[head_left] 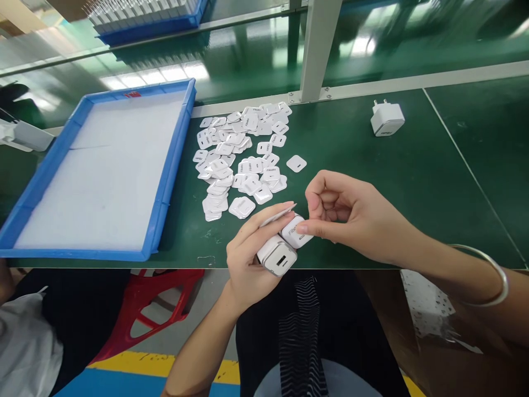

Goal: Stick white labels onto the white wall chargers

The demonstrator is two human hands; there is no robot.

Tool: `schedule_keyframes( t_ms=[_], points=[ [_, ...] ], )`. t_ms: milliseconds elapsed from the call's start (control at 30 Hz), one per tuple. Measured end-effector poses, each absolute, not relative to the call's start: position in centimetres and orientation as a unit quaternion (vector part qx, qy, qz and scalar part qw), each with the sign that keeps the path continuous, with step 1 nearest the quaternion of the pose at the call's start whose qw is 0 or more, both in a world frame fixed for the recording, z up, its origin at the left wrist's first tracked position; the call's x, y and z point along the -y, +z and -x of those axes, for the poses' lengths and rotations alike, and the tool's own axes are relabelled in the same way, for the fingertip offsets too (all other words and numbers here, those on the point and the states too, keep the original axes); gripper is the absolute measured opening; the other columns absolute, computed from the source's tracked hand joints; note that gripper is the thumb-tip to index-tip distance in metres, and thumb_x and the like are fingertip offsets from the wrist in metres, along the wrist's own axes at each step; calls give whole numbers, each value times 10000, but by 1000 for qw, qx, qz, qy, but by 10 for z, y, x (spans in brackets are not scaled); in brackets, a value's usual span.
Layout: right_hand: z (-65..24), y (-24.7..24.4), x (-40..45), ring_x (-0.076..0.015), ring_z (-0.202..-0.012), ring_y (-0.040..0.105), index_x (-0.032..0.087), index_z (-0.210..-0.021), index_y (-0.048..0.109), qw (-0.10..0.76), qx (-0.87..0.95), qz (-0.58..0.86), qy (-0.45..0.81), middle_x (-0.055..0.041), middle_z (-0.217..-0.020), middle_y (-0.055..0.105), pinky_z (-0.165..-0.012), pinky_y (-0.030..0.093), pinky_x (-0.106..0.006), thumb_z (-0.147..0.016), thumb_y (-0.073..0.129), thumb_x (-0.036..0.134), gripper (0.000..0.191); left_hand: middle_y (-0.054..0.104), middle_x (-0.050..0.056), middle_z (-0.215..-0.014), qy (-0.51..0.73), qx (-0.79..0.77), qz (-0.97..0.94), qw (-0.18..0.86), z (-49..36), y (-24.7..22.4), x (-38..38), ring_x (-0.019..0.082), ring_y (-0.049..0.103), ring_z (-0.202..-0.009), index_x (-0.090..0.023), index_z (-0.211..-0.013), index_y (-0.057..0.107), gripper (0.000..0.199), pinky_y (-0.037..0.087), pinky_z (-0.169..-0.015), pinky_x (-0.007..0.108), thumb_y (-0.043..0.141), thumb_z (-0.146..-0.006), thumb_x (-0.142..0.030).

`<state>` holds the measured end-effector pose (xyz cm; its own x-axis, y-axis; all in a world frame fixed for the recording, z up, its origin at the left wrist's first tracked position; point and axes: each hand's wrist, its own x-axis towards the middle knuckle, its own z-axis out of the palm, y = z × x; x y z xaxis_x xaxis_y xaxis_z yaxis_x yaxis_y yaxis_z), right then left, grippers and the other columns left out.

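My left hand (pixel 254 251) is closed around two white wall chargers held side by side. The nearer charger (pixel 278 257) shows a bare end face with a USB port. On the farther charger (pixel 296 231) lies a printed white cover. Between the fingers of the same hand a thin white cover plate (pixel 278 215) stands edge-on. My right hand (pixel 351 215) rests its thumb tip on the farther charger's face; its other fingers are curled, apart from the thumb, with nothing seen between them. Just beyond both hands, many loose white cover plates (pixel 250 168) lie heaped on the green table.
A blue-rimmed tray (pixel 159 209) with a white lining lies at left. One white charger (pixel 387 119) with prongs stands at the right back. A metal post (pixel 318 49) rises behind; a blue tray of white parts (pixel 152 25) sits on the shelf. Another person's clothing (pixel 28 342) shows lower left.
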<state>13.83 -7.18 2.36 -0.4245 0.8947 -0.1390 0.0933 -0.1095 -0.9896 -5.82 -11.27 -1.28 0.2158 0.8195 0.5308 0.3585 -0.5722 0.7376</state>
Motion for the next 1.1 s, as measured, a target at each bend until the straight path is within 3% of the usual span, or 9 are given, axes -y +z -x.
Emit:
schedule_keyframes(
  t_ms=[133, 300, 533, 800, 1100],
  points=[
    [-140, 17, 70, -64, -550, 457, 185, -816, 502, 322, 585, 420, 614, 59, -649, 510, -490, 378, -176, -761, 876, 301, 396, 712, 85, -1259, 488, -405, -728, 261, 59, -11, 112, 228, 717, -1095, -213, -1185, 720, 417, 635, -931, 365, 791, -789, -103],
    [-138, 11, 69, -96, -636, 526, 189, -988, 553, 301, 583, 353, 667, 36, -729, 561, -529, 421, -189, -843, 809, 388, 355, 734, 71, -1211, 500, -409, -696, 314, 59, -8, 109, 238, 717, -1101, -245, -1180, 734, 464, 632, -947, 369, 851, -743, -139],
    [-131, 7, 71, -92, -629, 500, 190, -967, 519, 290, 615, 371, 633, 56, -704, 510, -566, 400, -202, -793, 857, 412, 441, 746, 75, -1179, 496, -418, -679, 344, 59, -8, 110, 231, 726, -1056, -236, -1142, 755, 410, 637, -922, 367, 848, -751, -156],
    [-138, 9, 64, -103, -663, 522, 182, -961, 521, 293, 567, 303, 708, 24, -736, 517, -602, 505, -210, -1008, 566, 516, 341, 748, 63, -1177, 499, -400, -680, 359, 60, -8, 108, 226, 721, -1050, -255, -1163, 745, 429, 635, -900, 369, 829, -760, -133],
    [-136, 8, 67, -123, -745, 561, 195, -1001, 489, 275, 574, 314, 705, 12, -805, 559, -609, 511, -210, -947, 682, 475, 344, 734, 58, -1218, 496, -399, -679, 365, 61, -8, 108, 217, 712, -1093, -245, -1171, 742, 457, 621, -955, 353, 840, -743, -116]
  ],
)
